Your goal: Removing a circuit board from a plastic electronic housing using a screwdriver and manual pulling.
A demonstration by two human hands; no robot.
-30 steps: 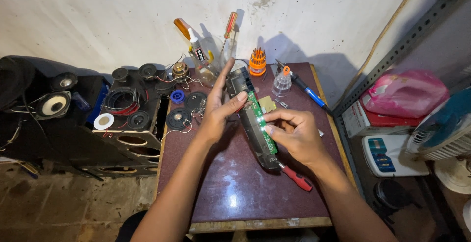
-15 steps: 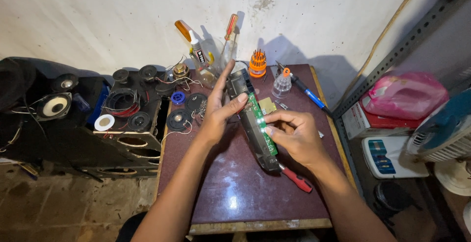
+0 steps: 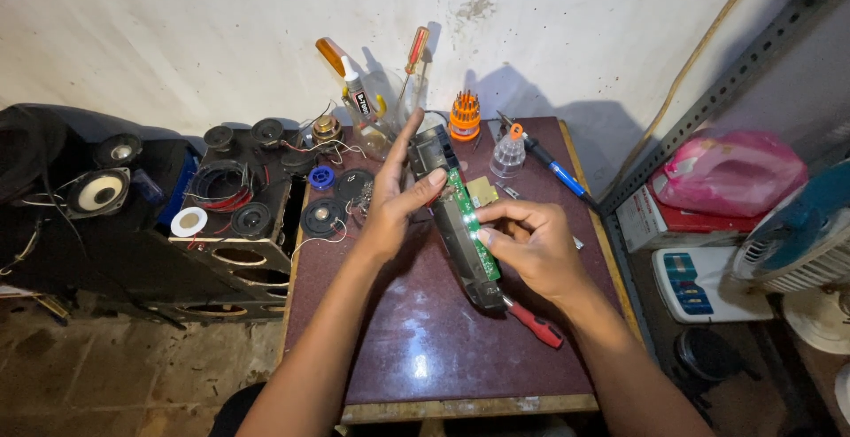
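- Almost nothing has moved since the earlier pictures: both hands hold the long gadget (image 3: 460,224) in the same spot over the table (image 3: 416,348).
- Left hand (image 3: 394,202) grips the far end of the gadget. Its thumb presses on top, and its fingers are stretched out straight behind it.
- Right hand (image 3: 531,247) pinches the side of the green board (image 3: 469,224) between thumb and fingertips. Small lights glow there.
- Where it is: the gadget is lifted just off the table, slanting from the far side down toward the person.
- A screwdriver (image 3: 531,322) with a red handle lies under its near end.
- How it may feel: the dark case looks stiff and light. The green board looks thin and easy to break, so I think it is best held by the case and the board's edges, not by the tiny parts.
- Near the back wall stand a glue bottle (image 3: 356,99), an orange bit set (image 3: 464,118) and a small clear bottle (image 3: 509,149). A blue pen (image 3: 558,171) lies close by.
- Round speakers (image 3: 99,191) sit to the left of the table.
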